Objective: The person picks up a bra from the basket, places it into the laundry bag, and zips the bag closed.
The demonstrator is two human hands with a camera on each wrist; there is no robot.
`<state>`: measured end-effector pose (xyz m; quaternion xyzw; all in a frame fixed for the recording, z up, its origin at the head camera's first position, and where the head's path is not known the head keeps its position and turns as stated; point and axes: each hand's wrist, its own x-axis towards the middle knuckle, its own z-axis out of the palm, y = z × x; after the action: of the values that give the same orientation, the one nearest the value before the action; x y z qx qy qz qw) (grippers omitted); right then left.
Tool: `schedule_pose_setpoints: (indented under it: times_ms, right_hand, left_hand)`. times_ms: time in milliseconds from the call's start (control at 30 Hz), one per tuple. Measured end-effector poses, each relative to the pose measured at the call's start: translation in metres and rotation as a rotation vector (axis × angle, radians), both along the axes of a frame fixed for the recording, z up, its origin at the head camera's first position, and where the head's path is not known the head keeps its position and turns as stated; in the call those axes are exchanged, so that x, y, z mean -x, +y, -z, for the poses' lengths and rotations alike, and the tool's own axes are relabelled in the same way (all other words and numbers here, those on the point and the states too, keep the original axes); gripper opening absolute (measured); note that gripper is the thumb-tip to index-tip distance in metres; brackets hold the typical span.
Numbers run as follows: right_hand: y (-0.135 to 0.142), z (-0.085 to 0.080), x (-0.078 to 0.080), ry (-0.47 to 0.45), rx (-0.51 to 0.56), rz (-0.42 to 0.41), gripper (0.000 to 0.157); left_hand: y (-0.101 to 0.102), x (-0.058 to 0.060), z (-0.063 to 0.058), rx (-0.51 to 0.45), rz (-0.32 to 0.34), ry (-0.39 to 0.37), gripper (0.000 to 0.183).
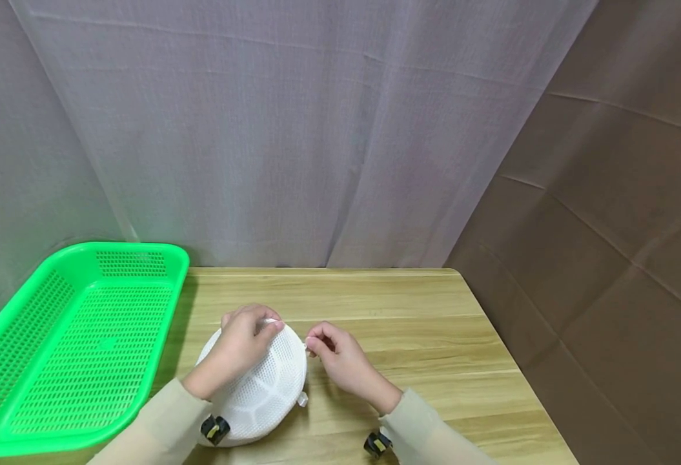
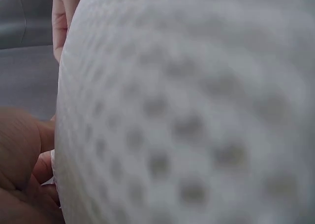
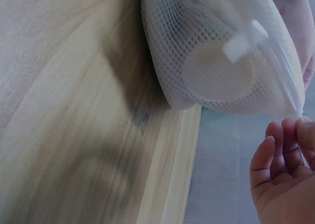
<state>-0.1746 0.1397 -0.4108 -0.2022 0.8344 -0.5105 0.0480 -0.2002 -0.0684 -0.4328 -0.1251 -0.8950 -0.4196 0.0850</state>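
Note:
A round white mesh laundry bag (image 1: pixel 267 387) is held tilted over the table. My left hand (image 1: pixel 243 341) grips its far rim between thumb and fingers, and the mesh fills most of the left wrist view. At the bag's right edge, my right hand (image 1: pixel 345 360) pinches a small bit of the seam between thumb and fingertips; the pinched piece is mostly hidden. A short white tab (image 3: pixel 244 40) sticks out from the side of the bag. Through the mesh, a pale round shape (image 3: pixel 216 74) shows in the right wrist view.
To the left stands a large green plastic basket (image 1: pixel 160 361) with slotted walls. The wooden table (image 1: pixel 410 303) extends to the right of the bag. A grey curtain (image 1: pixel 270 142) hangs behind the table, and a brown cloth wall (image 1: pixel 607 226) rises along the right side.

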Motion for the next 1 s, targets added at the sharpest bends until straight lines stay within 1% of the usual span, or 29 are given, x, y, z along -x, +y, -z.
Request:
schedule_pose_setpoints:
  times_ms: [133,400,500,600,700,833,933,1000]
  right_hand:
    - [0.001,0.001,0.000,0.006,-0.007,-0.006,0.010]
    - [-0.001,-0.001,0.000,-0.006,0.000,0.003,0.008]
    - [-0.001,-0.001,0.000,-0.010,0.005,0.003,0.008]
    - [-0.001,-0.001,0.000,-0.014,0.013,-0.005,0.009]
    - [0.000,-0.002,0.001,-0.020,0.017,-0.014,0.009]
    - [0.000,-0.003,0.001,-0.025,0.014,-0.019,0.009]
    - [0.000,-0.003,0.002,-0.021,0.005,-0.017,0.009]
    - [0.000,-0.004,0.002,-0.015,0.000,-0.013,0.009]
  left_hand:
    - [-0.003,0.002,0.001,-0.017,-0.020,-0.015,0.006]
    - [-0.004,0.002,-0.002,-0.008,-0.015,-0.017,0.008]
    - [-0.003,0.001,-0.004,-0.006,-0.002,-0.016,0.012]
    - [-0.001,0.000,-0.006,0.012,0.034,-0.006,0.018]
    - [0.002,-0.003,-0.007,0.061,0.090,0.017,0.022]
    - [0.006,-0.006,-0.007,0.128,0.161,0.042,0.023]
    - [0.009,-0.008,-0.008,0.159,0.187,0.049,0.022]
    - [0.011,-0.008,-0.008,0.171,0.189,0.050,0.021]
